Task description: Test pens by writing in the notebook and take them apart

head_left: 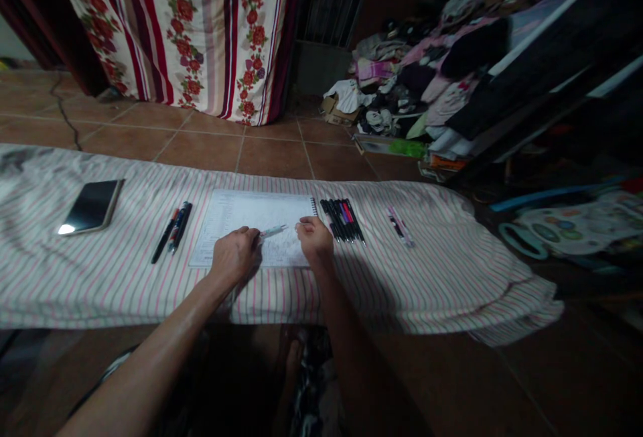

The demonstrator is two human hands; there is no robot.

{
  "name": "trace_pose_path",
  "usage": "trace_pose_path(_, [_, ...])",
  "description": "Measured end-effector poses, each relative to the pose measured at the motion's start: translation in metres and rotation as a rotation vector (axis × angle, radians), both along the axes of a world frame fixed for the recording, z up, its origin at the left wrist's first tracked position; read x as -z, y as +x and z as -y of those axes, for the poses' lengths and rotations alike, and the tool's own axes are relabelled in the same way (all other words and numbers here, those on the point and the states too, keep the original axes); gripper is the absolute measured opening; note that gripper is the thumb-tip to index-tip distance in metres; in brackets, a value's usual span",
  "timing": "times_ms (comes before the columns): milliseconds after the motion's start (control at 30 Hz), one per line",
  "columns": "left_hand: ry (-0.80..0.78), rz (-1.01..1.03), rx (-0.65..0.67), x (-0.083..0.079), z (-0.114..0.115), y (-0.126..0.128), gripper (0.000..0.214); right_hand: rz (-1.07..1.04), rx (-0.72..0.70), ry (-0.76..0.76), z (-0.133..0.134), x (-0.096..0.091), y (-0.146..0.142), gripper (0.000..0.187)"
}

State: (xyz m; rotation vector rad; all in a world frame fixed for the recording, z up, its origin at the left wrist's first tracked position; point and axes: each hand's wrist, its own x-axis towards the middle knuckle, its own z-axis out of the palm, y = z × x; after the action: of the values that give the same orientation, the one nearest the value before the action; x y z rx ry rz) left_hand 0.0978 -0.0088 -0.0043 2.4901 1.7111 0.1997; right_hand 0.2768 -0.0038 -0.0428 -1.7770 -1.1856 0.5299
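My left hand (235, 252) is closed around a light-coloured pen (272, 230), whose tip points right. Facing that tip, my right hand (316, 238) is pinched, with thumb and fingers together; a small pale bit may be between them, too small to name. A slight gap separates the pen tip from the right fingers. Both hands are over a spiral notebook (251, 206) with a printed or written page. Several dark pens (344, 222) lie in a row just right of the notebook, one with a red part. To its left rest a few more pens (173, 229).
A tablet or phone (92, 205) with a dark screen lies at the left on the striped cloth (432, 276). Pinkish pens (400, 226) lie on the right. Beyond are a floral curtain (211, 35), tiled floor (201, 145) and a heap of clothes (416, 75).
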Motion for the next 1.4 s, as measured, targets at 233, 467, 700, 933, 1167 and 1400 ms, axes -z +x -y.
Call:
trace_pose_path(233, [0.007, 0.006, -0.007, 0.003, -0.001, 0.004, 0.025, 0.372, -0.062, -0.066, 0.006, -0.002, -0.004, 0.016])
trace_pose_path(467, [-0.011, -0.006, 0.002, 0.001, -0.001, 0.005, 0.026, 0.399, -0.113, -0.06, 0.004, 0.002, -0.001, 0.022])
trace_pose_path(700, [-0.002, -0.007, 0.012, 0.001, -0.001, 0.004, 0.027, 0.367, -0.197, -0.015, 0.01, 0.001, 0.004, 0.032])
trace_pose_path(933, [-0.002, 0.012, 0.014, 0.0, 0.001, 0.005, 0.027, 0.359, -0.224, -0.003, 0.012, 0.002, 0.006, 0.036])
trace_pose_path(1167, [-0.007, 0.009, 0.027, 0.001, 0.0, 0.004, 0.028, 0.266, -0.222, 0.017, 0.011, 0.001, 0.009, 0.032])
trace_pose_path(1400, [-0.017, -0.006, 0.035, 0.001, 0.0, 0.004, 0.03, 0.252, -0.216, 0.078, 0.011, 0.0, 0.008, 0.028])
